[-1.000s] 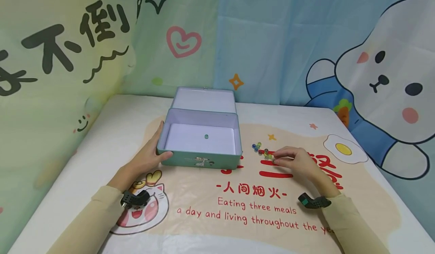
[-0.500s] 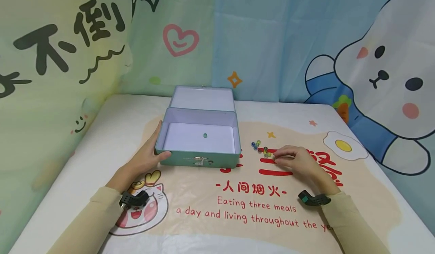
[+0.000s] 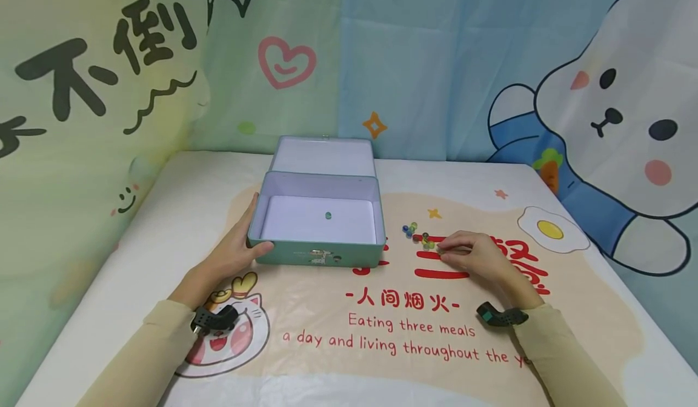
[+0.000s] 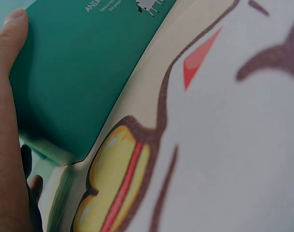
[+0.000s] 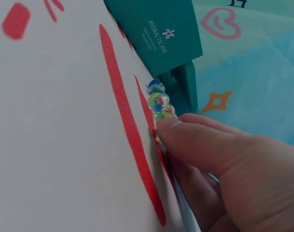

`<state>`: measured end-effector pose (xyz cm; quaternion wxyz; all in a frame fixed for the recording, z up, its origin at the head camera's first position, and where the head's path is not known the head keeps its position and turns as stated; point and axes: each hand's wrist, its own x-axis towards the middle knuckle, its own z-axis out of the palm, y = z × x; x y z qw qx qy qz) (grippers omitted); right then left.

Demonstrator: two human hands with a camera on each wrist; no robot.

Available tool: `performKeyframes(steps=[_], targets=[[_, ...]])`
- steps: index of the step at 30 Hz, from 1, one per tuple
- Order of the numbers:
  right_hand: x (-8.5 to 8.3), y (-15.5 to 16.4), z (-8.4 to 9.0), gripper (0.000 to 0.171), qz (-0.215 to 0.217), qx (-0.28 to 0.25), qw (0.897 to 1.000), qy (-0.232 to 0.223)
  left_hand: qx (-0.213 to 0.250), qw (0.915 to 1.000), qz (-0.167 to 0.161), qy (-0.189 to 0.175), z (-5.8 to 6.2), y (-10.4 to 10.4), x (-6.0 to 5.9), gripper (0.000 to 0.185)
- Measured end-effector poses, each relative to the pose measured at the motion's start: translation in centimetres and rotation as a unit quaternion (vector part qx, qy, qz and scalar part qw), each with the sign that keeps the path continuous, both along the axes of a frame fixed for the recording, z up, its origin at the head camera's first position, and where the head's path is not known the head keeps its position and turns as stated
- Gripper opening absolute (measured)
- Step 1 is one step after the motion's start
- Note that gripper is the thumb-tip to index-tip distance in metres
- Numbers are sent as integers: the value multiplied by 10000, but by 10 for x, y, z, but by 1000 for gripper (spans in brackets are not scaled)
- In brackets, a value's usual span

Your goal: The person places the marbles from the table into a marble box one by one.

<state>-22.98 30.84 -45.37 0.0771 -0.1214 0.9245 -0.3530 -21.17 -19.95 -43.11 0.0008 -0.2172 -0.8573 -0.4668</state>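
A green tin box (image 3: pixel 322 255) stands with its lid (image 3: pixel 323 155) tipped back and its pale inside facing up. One small green glass marble (image 3: pixel 328 215) lies on its floor. My left hand (image 3: pixel 231 255) holds the box's near left corner, thumb on the front wall and fingers along the left side; the left wrist view shows the thumb against the green wall. To the right of the box lies a small cluster of coloured glass marbles (image 3: pixel 410 230). At its near end my right hand (image 3: pixel 477 255) pinches a marble between thumb and fingers, which mostly hide it.
A printed cloth (image 3: pixel 403 370) with red lettering covers the table. Behind it hangs a cartoon curtain (image 3: pixel 403 62), close to the raised lid. Both wrists wear black bands (image 3: pixel 501 315).
The view has shifted slightly, so everything sits a little higher and further left. Both hands stay in place; the right fingertips remain at the marbles with hardly any movement.
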Motion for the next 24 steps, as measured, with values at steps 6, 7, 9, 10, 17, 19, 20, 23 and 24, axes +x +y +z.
performKeyframes(steps=[6, 7, 9, 10, 17, 19, 20, 23, 24], targets=[[0, -2, -2, 24, 57, 36, 9997, 228, -22, 10000, 14, 75, -16, -6, -11, 109], [0, -2, -2, 24, 63, 69, 9996, 285, -49, 9999, 32, 97, -21, -7, -14, 108], [0, -3, -2, 23, 73, 139, 9991, 387, -91, 9999, 60, 132, -24, -9, -16, 107], [0, -3, -2, 22, 73, 162, 9990, 422, -98, 9998, 69, 152, -25, -9, -16, 107], [0, -5, -4, 22, 36, 253, 9987, 447, -49, 9998, 65, 201, -27, -10, -16, 105], [0, -4, -5, 22, 27, 217, 9987, 458, -68, 9998, 69, 184, -27, -9, -16, 105], [1, -4, -5, 22, 19, 188, 9987, 464, -71, 9998, 67, 172, -27, -9, -15, 105], [1, -3, -5, 23, -18, 77, 9988, 483, -69, 9998, 73, 151, -27, -9, -15, 105], [1, -3, -5, 23, -35, 43, 9988, 485, -63, 9998, 70, 151, -27, -9, -16, 105]])
